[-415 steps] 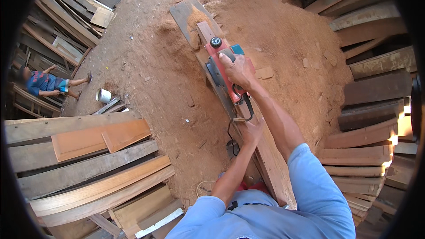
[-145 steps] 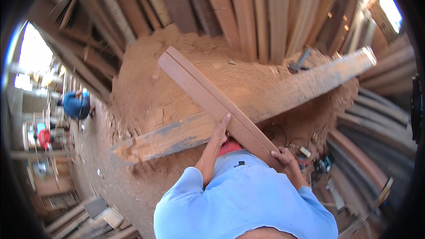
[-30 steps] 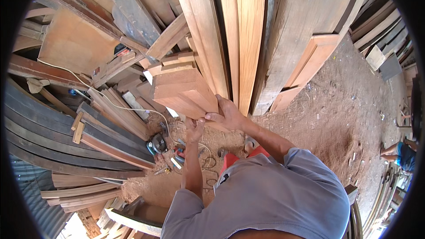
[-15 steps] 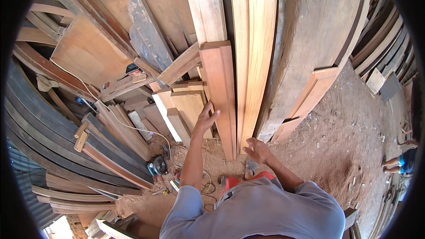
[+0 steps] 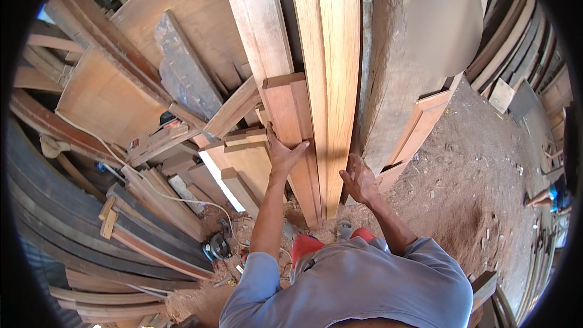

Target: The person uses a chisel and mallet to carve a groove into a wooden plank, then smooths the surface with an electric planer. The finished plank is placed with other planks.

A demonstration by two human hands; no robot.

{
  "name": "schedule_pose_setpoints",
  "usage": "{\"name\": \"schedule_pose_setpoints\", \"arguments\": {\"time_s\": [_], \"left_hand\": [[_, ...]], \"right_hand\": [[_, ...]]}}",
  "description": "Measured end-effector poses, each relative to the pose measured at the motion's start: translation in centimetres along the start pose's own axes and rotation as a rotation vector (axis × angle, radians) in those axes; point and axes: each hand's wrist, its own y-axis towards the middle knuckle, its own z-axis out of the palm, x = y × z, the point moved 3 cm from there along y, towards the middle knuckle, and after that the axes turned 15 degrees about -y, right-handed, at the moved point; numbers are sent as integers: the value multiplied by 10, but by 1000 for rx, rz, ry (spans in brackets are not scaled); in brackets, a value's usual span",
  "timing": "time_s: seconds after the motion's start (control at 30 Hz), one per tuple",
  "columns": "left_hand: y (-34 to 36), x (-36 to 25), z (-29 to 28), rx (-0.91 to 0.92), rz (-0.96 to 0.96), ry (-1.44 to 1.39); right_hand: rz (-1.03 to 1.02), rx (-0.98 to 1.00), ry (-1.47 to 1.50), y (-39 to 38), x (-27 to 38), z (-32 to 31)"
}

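A short reddish-brown board with a stepped edge stands upright, leaning against a longer weathered plank. My left hand grips it at its left edge, the thumb lying across the front face and the fingers partly hidden around the side. Right beside it rises a tall pale yellow board, also upright and leaning. My right hand is at that board's right edge, low down, fingers apart and thumb toward its face; whether it touches the wood is hard to tell.
A wide grey slab leans to the right, partly covered by a blurred patch, with a reddish panel against it. Offcuts crowd the left. A power tool and cord lie on the dusty floor. Another person is far right.
My left hand has moved its thumb across the reddish board's face. My right hand has risen along the pale board's edge. The view has shifted, so the boards appear further left.
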Motion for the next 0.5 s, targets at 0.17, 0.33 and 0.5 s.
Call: {"name": "schedule_pose_setpoints", "arguments": {"time_s": [0.17, 0.33, 0.5], "left_hand": [[-7, -6, -2, 6, 44, 55], [-10, 6, -11, -21, 120, 126], [1, 12, -23, 9, 220, 68]], "right_hand": [[122, -96, -68, 19, 30, -3], [323, -190, -94, 34, 76, 1], [492, -203, -194, 45, 85, 9]]}}
